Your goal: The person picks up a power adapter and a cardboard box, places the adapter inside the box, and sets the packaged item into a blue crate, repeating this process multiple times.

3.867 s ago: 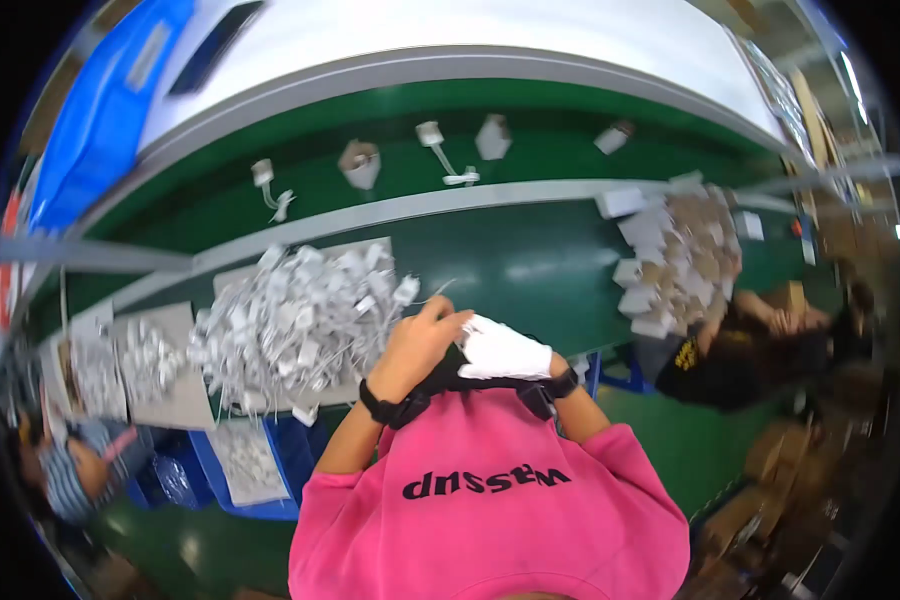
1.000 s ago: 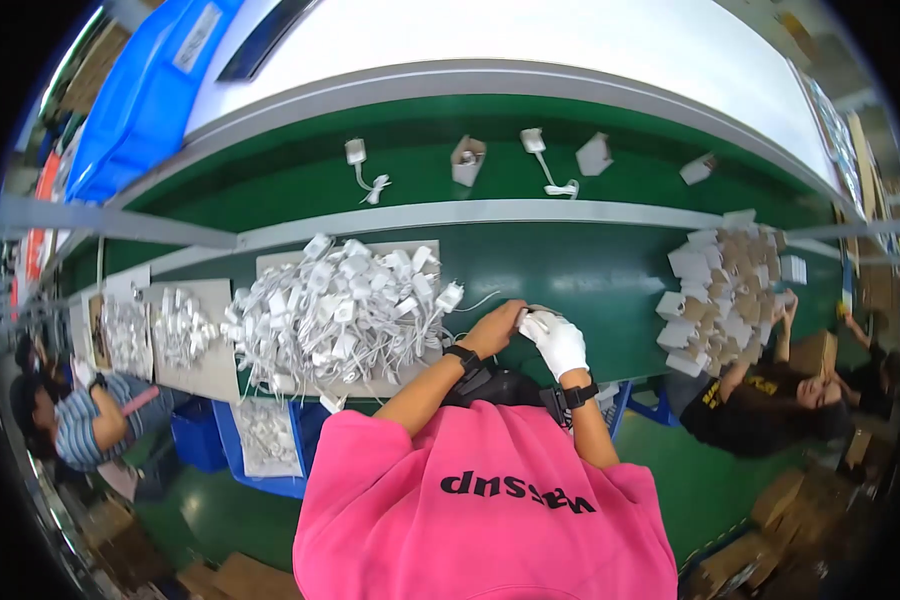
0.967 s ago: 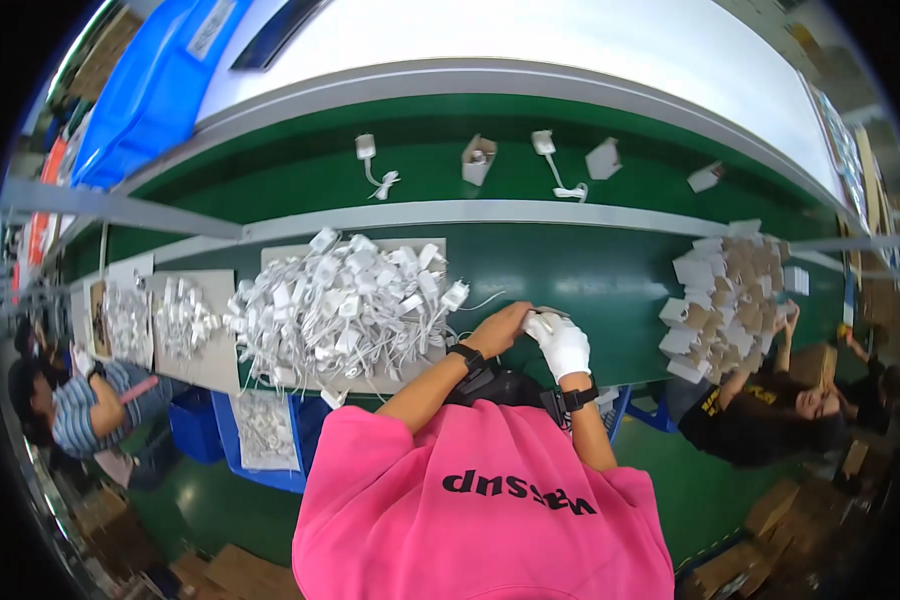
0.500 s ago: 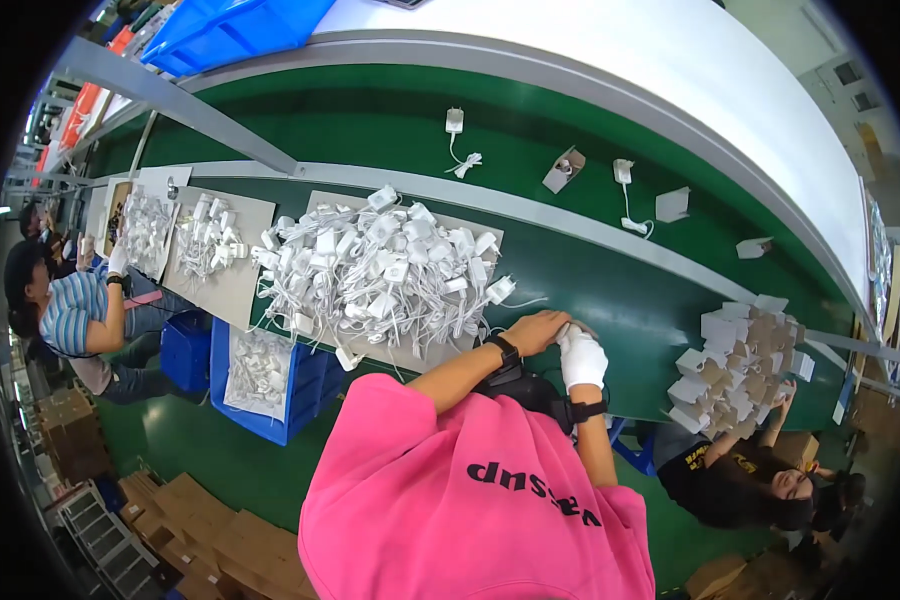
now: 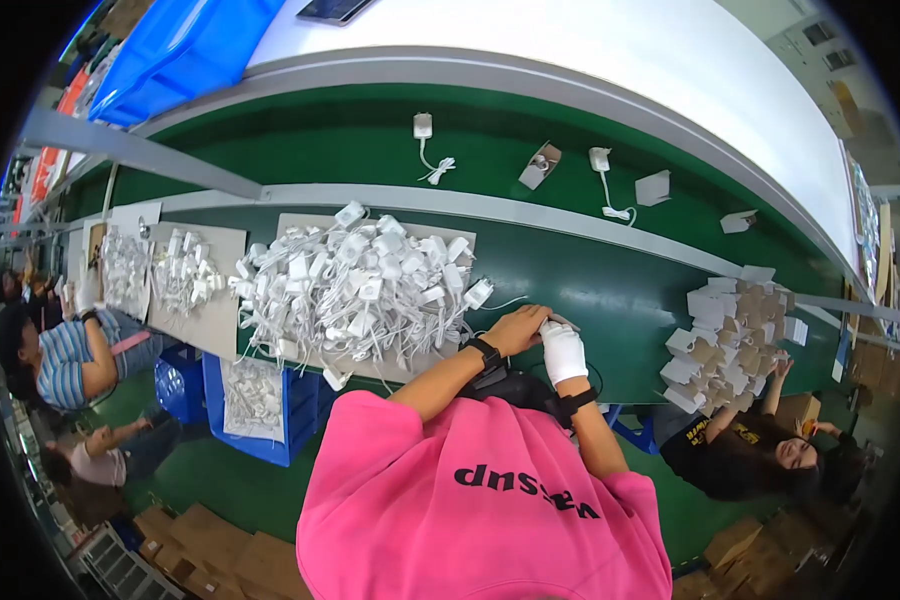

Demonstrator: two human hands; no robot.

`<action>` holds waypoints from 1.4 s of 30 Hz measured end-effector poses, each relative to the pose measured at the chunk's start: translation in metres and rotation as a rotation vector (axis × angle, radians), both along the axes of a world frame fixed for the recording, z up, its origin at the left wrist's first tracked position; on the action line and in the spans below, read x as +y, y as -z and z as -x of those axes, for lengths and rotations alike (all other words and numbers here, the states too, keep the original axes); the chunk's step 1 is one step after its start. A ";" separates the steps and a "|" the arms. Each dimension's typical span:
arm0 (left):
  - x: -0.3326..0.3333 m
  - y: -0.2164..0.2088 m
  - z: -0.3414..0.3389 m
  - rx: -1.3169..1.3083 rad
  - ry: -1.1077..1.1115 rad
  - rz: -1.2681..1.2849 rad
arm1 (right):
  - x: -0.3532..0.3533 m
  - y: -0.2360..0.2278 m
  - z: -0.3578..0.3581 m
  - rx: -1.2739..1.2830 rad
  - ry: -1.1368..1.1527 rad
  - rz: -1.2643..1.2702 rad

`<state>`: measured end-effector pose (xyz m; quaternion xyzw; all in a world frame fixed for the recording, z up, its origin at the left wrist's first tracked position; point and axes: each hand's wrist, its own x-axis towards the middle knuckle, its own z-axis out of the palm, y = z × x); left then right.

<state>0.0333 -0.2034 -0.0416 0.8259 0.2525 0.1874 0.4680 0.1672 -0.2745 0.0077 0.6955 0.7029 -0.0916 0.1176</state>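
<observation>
My bare left hand (image 5: 518, 330), with a black band on its wrist, is closed over the front part of the green table. My right hand (image 5: 566, 352), in a white glove, is closed right against it. The fingers meet at the glove's top, and anything held between them is hidden. Left of my hands a large heap of white power adapters with cables (image 5: 360, 285) lies on a grey board (image 5: 425, 365). One thin cable end reaches toward my left hand.
Open small white boxes (image 5: 725, 345) are stacked at the right, by a person in black (image 5: 740, 450). Adapters and boxes stand on the green ledge (image 5: 320, 130) behind. A blue bin (image 5: 310, 400) sits front left, a blue tray (image 5: 185, 55) and a phone (image 5: 335, 10) far left.
The view has shifted, so the heap and ledge items sit further left. More of the phone shows, and a seated person appears at lower left. My hands stay together.
</observation>
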 end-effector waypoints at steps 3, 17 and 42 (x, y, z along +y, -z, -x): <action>0.011 -0.009 0.006 -0.034 -0.019 0.039 | 0.013 -0.046 0.005 0.284 -0.053 -0.072; 0.310 0.024 0.028 0.537 -0.656 -0.157 | 0.177 -0.004 -0.140 0.099 0.287 -0.468; 0.245 -0.153 0.049 -0.453 -0.756 0.375 | 0.066 -0.125 -0.133 0.913 0.603 -0.706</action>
